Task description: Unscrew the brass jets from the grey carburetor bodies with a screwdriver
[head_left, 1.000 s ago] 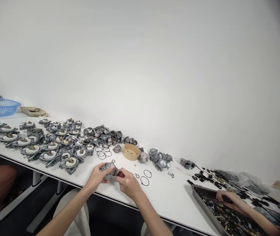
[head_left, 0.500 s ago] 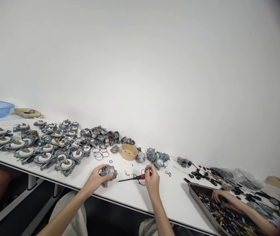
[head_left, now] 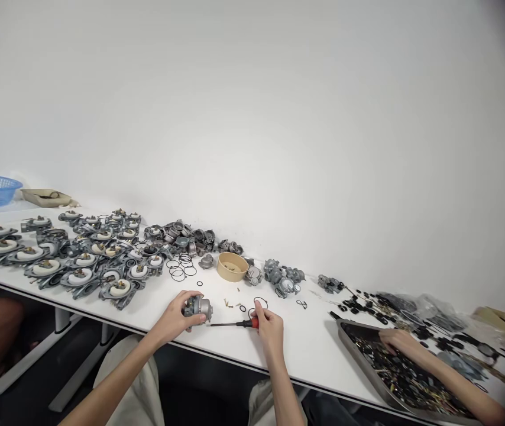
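Note:
My left hand [head_left: 180, 315] is closed around a grey metal carburetor [head_left: 200, 309], held low near the table's front edge with its rounded bowl turned to the right. In my right hand [head_left: 270, 329] is a screwdriver [head_left: 240, 323] with a red and black handle. Its shaft points left, and the tip is close to the carburetor; whether they touch I cannot tell. Small brass parts [head_left: 229, 303] and black rubber rings [head_left: 260, 302] lie on the table just beyond the screwdriver.
Opened carburetors with white floats [head_left: 79, 276] crowd the left of the table [head_left: 319, 355]. A round tan tub [head_left: 232, 267] and grey metal parts [head_left: 283, 277] stand behind my hands. At right, another person's hand [head_left: 397, 341] reaches into a metal tray [head_left: 363, 370] of small parts.
The screwdriver has turned to lie more level, its tip nearer the carburetor. My right hand has shifted slightly down and left along its handle. The carburetor has turned a little in my left hand.

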Demonstrator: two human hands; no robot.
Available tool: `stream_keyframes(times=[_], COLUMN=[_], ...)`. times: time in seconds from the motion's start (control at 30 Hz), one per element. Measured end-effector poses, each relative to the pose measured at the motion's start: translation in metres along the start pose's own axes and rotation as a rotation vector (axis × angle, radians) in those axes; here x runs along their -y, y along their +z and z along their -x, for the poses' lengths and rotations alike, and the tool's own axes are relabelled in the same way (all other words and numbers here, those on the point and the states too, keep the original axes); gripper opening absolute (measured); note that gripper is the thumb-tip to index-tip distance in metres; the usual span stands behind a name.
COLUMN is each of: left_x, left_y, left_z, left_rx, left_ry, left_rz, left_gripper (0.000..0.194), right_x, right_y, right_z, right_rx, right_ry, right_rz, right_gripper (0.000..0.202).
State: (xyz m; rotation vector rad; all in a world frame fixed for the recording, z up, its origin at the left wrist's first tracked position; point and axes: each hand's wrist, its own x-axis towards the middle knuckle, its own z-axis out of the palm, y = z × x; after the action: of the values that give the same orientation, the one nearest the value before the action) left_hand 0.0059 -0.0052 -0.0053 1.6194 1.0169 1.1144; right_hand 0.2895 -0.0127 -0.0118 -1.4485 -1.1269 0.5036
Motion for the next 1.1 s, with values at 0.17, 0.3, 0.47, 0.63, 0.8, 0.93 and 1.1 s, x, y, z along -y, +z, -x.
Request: stream_keyframes(times=[0.17, 0.3, 0.47, 0.63, 0.8, 0.93, 1.1], left_x=[-0.004, -0.007, -0.010, -0.013, -0.011, -0.010, -0.011], left_y=[0.000, 0.001, 0.001, 0.000, 0.001, 0.001, 0.002], left_z=[0.003, 0.005, 0.006, 0.007, 0.006, 0.005, 0.006], left_rx=[0.021, 0.036, 0.039, 0.028, 0.052, 0.051, 0.051], left_ry=[0.022, 0.030, 0.034, 0.036, 0.034, 0.048, 0.056], left_rz=[-0.053, -0.056, -0.048, -0.062, -0.070, -0.074, -0.085], left_gripper=[0.055, 0.054, 0.053, 0.053, 0.051, 0.050, 0.050], right_x=[-0.001, -0.002, -0.006, -0.010, -0.011, -0.013, -0.014], right_y=[0.004, 0.003, 0.004, 0.005, 0.005, 0.006, 0.006], right_z=[-0.002, -0.002, -0.004, -0.006, -0.006, -0.006, -0.006], right_rx=[0.008, 0.031, 0.064, 0.090, 0.094, 0.088, 0.081], right_ry=[-0.045, -0.063, -0.054, -0.047, -0.047, -0.046, -0.056], right_rz=[0.028, 0.058, 0.097, 0.121, 0.123, 0.101, 0.111], right_gripper=[0.069, 0.068, 0.067, 0.064, 0.063, 0.065, 0.063])
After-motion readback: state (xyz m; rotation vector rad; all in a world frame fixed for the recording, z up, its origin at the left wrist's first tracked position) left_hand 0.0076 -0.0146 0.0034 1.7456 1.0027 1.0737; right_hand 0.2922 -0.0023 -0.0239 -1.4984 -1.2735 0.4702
